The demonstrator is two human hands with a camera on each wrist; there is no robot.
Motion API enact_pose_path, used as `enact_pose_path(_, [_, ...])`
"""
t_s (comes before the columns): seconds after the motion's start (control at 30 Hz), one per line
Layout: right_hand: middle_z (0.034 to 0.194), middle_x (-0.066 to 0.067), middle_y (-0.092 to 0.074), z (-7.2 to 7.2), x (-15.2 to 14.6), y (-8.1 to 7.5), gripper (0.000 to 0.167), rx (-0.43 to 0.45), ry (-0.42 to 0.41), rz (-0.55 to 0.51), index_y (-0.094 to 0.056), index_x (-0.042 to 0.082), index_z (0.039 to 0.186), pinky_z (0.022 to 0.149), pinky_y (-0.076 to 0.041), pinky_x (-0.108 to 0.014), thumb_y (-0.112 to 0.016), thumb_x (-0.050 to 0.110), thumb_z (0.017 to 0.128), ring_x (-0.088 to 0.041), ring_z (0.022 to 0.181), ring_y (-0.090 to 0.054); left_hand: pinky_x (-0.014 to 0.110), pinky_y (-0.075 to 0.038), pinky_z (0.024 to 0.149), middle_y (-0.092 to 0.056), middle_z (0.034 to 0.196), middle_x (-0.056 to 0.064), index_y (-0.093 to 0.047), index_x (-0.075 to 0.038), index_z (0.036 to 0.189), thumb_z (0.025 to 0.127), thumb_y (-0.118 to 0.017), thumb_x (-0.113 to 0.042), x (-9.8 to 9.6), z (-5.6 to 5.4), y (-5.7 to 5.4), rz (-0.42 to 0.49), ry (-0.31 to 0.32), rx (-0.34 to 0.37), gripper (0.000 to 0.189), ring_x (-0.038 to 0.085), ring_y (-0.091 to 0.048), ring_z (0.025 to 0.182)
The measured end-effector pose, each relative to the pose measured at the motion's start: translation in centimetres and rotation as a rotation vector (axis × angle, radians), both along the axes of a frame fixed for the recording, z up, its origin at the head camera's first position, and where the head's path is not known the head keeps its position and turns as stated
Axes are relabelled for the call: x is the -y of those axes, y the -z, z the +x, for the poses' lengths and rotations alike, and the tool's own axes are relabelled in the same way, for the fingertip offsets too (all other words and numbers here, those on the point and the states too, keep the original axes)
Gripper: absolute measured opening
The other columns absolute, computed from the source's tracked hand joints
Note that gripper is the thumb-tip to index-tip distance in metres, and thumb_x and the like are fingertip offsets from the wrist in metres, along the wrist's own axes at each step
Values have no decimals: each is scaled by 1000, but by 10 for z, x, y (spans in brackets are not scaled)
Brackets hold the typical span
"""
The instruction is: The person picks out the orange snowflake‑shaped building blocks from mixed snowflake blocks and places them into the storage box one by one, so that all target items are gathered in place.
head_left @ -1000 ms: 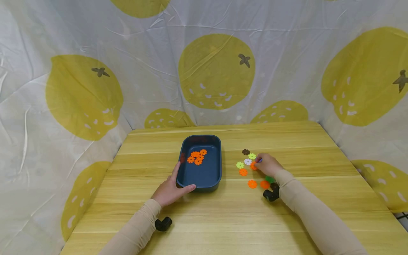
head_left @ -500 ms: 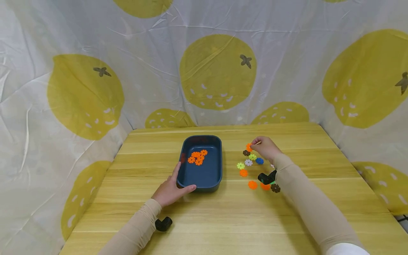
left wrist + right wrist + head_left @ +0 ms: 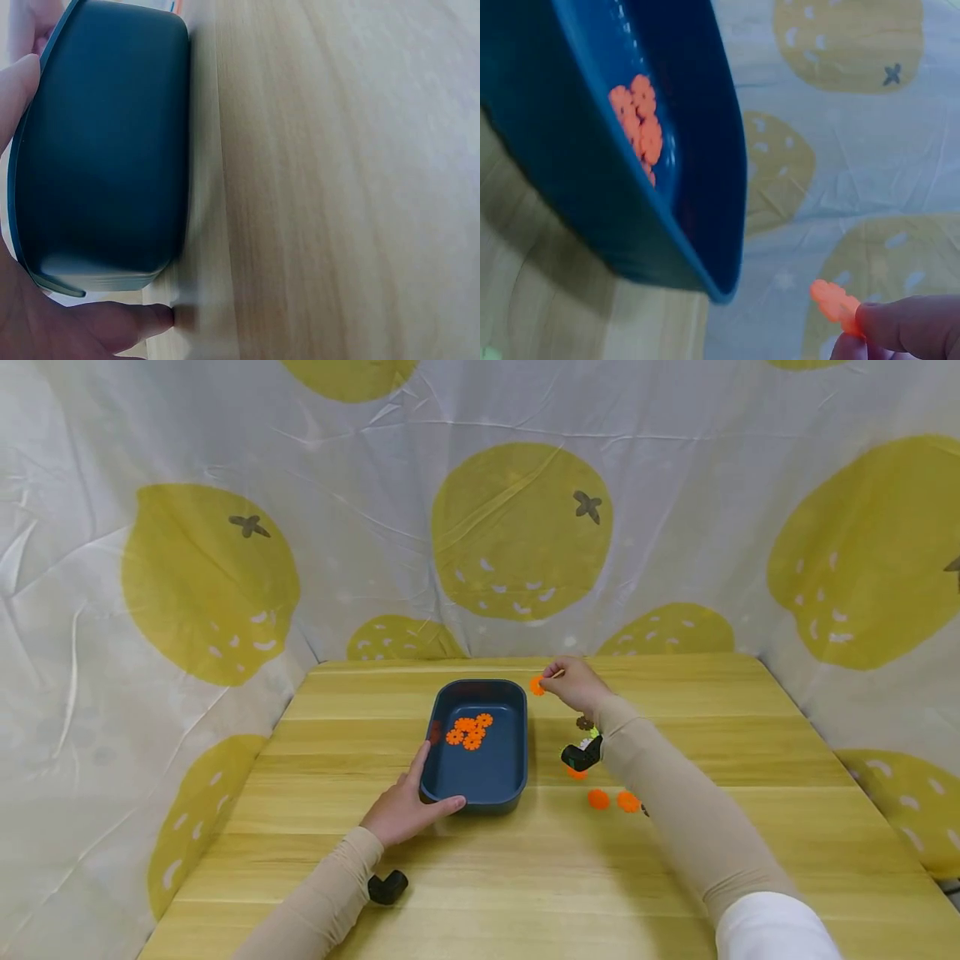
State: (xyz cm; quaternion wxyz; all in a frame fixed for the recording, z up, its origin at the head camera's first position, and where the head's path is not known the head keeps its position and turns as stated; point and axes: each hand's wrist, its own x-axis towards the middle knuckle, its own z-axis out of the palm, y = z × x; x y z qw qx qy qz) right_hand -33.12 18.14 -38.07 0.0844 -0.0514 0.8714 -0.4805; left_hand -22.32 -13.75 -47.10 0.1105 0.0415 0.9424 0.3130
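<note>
A dark blue rectangular tub point(image 3: 483, 781) stands on the table with several orange notched plastic discs point(image 3: 472, 727) inside. My left hand point(image 3: 401, 810) rests at its near-left corner, thumb along the near rim and fingers spread along the left side. In the left wrist view, the thumb point(image 3: 16, 94) touches the tub's rim. My right hand point(image 3: 579, 683) is raised beyond the tub's far-right corner, pinching one orange notched disc point(image 3: 537, 686) between thumb and fingertips. The right wrist view shows that pinched disc point(image 3: 832, 304) apart from the tub's wall.
Loose discs lie right of the tub: orange ones point(image 3: 598, 799), a brown one point(image 3: 584, 723), and others partly hidden by the right forearm and black wrist mount point(image 3: 581, 754). A lemon-print curtain point(image 3: 675, 527) hangs behind the wooden table point(image 3: 480, 893).
My right hand has picked an orange disc from the scattered group, then moved it up and left towards the tub. The left hand and tub stay in place.
</note>
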Motion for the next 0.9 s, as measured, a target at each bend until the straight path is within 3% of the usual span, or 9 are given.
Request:
enact_pose_path(0.1, [128, -17, -59, -6, 14, 1, 16, 10, -15, -16, -58, 5, 111, 75, -40, -35, -58, 19, 103, -25, 97, -51, 67, -45, 104, -35, 160, 28, -4, -32, 165, 77, -68, -78, 0, 0, 0, -6, -1, 4, 118, 55, -49, 135])
enact_pose_path(0.17, [127, -17, -59, -10, 24, 3, 15, 17, -25, -30, -59, 5, 110, 70, -39, -32, -59, 19, 103, -21, 83, -48, 67, -45, 104, -35, 160, 28, -4, -33, 165, 78, -68, -78, 0, 0, 1, -8, -3, 4, 117, 54, -49, 135])
enact_pose_path(0.33, [118, -18, -60, -22, 48, 11, 12, 30, -35, -56, -59, 6, 106, 56, -31, -29, -60, 17, 102, -16, 61, -33, 66, -46, 104, -36, 160, 27, -4, -32, 165, 79, -70, -74, -1, -1, 0, 0, -7, 5, 116, 53, -51, 134])
enact_pose_path(0.57, [107, -9, -59, -25, 76, 18, 9, -6, -75, -49, -63, 6, 99, 70, -41, -30, -61, 14, 101, -19, 77, -46, 66, -45, 104, -36, 160, 27, -3, -33, 165, 80, -70, -73, -4, 0, 0, 15, -7, 21, 115, 52, -51, 135])
enact_pose_path(0.9, [104, -9, -59, -27, 82, 27, 12, -13, -99, -22, -63, 5, 97, 77, -44, -32, -63, 16, 101, -21, 82, -49, 66, -45, 105, -34, 161, 27, 0, -35, 164, 78, -67, -78, -1, -2, 1, 12, 1, 14, 117, 54, -49, 136])
